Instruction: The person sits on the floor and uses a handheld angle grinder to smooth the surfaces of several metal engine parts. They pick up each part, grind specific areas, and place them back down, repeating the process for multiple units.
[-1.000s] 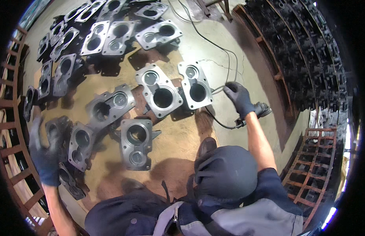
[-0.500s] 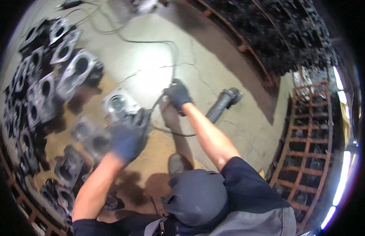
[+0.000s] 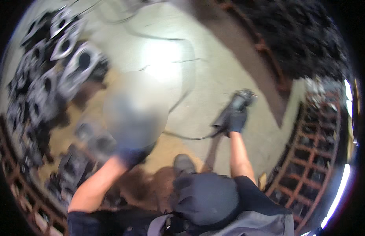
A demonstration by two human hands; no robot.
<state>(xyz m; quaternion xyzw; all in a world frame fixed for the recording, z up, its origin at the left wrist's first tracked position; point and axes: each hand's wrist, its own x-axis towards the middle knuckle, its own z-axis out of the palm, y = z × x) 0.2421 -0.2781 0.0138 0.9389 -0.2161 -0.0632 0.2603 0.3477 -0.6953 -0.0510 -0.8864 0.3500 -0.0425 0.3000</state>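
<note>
Basically, R hand [image 3: 236,122] is on dark corded tool [image 3: 238,104], approx 3 o'clock; grip blurred, can't tell if wrapped or just touching. L hand [image 3: 132,146], approx 8 o'clock, ditto: can't tell. For good ctrl, seat palm squarely, w/ cord [image 3: 190,138] slack, clear of shoe [image 3: 184,164].
</note>
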